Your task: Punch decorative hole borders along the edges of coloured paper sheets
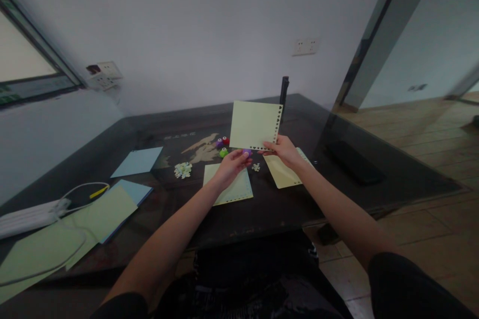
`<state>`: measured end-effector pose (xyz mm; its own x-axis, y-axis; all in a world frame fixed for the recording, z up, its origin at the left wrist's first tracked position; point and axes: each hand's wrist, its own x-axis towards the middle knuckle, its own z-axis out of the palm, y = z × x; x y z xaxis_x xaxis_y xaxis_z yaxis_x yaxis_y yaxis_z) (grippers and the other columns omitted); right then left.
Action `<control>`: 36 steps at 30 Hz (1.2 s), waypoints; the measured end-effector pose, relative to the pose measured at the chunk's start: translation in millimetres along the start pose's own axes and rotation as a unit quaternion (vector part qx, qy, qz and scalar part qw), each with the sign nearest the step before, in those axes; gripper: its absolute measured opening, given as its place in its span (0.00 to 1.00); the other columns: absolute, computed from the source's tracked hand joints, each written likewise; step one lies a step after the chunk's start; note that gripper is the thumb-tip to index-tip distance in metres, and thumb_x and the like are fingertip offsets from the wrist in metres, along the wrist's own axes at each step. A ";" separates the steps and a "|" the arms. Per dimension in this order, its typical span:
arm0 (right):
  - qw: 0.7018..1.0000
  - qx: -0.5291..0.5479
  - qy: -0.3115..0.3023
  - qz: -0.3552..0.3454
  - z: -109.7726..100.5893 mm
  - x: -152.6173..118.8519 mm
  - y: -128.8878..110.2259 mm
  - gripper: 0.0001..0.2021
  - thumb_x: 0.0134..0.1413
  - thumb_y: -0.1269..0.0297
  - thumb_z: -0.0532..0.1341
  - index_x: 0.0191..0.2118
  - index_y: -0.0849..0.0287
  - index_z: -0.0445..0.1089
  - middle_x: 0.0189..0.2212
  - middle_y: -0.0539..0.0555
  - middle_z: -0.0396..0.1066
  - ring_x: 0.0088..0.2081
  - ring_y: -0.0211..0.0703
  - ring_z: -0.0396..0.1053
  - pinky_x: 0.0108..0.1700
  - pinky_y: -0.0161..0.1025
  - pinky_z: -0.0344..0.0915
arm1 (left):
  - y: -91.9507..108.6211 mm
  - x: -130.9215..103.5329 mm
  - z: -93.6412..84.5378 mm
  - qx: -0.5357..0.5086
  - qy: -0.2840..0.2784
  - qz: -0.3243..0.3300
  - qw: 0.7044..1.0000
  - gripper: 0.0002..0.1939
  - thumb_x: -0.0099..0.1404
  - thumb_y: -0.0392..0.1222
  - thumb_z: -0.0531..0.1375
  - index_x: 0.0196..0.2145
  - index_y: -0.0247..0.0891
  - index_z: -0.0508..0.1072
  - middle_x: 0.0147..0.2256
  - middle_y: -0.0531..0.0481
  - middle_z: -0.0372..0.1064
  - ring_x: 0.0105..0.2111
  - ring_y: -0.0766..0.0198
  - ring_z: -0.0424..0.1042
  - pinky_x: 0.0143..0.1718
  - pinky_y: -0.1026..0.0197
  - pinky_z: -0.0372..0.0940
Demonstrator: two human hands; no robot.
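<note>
My right hand (285, 150) pinches the lower right corner of a pale yellow-green sheet of paper (252, 123), raised above the table. Small dark-looking cut-out shapes run along the sheet's right and bottom edges. Just below that bottom edge, my left hand (232, 165) is closed around a small purple paper punch (247, 152). Beneath my left forearm lies another pale sheet (239, 188) with holes along its near edge. A yellowish sheet (282, 172) rests under my right hand. Green (223, 152), red (225, 140) and purple (219, 144) punches stand behind my left hand.
Small paper cut-outs form a pile (183, 170) at left and a smaller one (256, 167) near my hands. Blue paper (137, 161), green sheets (112, 214) and a white power strip (32, 218) with cable lie left. A black case (354, 162) lies right; a dark upright object (284, 90) stands behind.
</note>
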<state>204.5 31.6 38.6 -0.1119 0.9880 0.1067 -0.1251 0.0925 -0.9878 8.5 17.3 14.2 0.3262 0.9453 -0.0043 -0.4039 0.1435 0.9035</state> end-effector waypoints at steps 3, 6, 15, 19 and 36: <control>1.000 -0.012 -0.001 -0.003 0.0 0.2 0.7 0.17 0.41 0.61 0.68 0.38 0.64 0.71 0.35 0.59 0.77 0.30 0.44 0.75 0.33 0.38 0.74 | 0.2 -1.2 1.6 -0.004 0.001 0.007 1.000 0.11 0.54 0.36 0.67 0.35 0.31 0.73 0.33 0.49 0.72 0.31 0.68 0.73 0.40 0.63 0.67; 1.000 -0.016 -0.003 -0.009 -0.2 1.1 2.2 0.18 0.40 0.60 0.68 0.38 0.63 0.72 0.33 0.58 0.77 0.30 0.44 0.75 0.34 0.39 0.74 | 1.6 -2.7 4.1 -0.013 0.011 0.010 1.000 0.11 0.53 0.36 0.67 0.35 0.31 0.73 0.34 0.47 0.73 0.32 0.67 0.73 0.42 0.61 0.67; 0.999 -0.026 -0.001 -0.018 3.6 0.9 5.4 0.16 0.36 0.63 0.70 0.35 0.64 0.73 0.33 0.58 0.77 0.29 0.43 0.75 0.38 0.43 0.74 | 0.8 -2.1 4.7 -0.016 0.023 0.008 1.000 0.12 0.51 0.38 0.68 0.33 0.30 0.75 0.31 0.47 0.74 0.30 0.69 0.72 0.42 0.62 0.66; 0.999 -0.015 0.004 -0.034 7.1 0.4 8.4 0.16 0.34 0.63 0.71 0.34 0.63 0.74 0.33 0.56 0.77 0.29 0.43 0.75 0.39 0.44 0.74 | -0.5 -1.3 4.7 -0.016 0.026 0.012 0.999 0.12 0.50 0.38 0.69 0.32 0.29 0.76 0.29 0.47 0.73 0.29 0.69 0.72 0.40 0.63 0.66; 0.998 -0.038 0.008 -0.042 10.7 -0.2 10.1 0.16 0.34 0.65 0.70 0.35 0.63 0.75 0.33 0.55 0.77 0.33 0.44 0.75 0.40 0.45 0.75 | -2.5 -0.2 4.7 -0.017 0.054 0.019 0.998 0.11 0.50 0.39 0.69 0.28 0.30 0.73 0.26 0.50 0.72 0.28 0.70 0.71 0.37 0.63 0.66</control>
<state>192.8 31.0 29.9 -0.0892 0.9782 0.1876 -0.0587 0.1828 -0.9814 13.4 15.4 14.0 0.2162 0.9762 -0.0176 -0.4434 0.1142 0.8890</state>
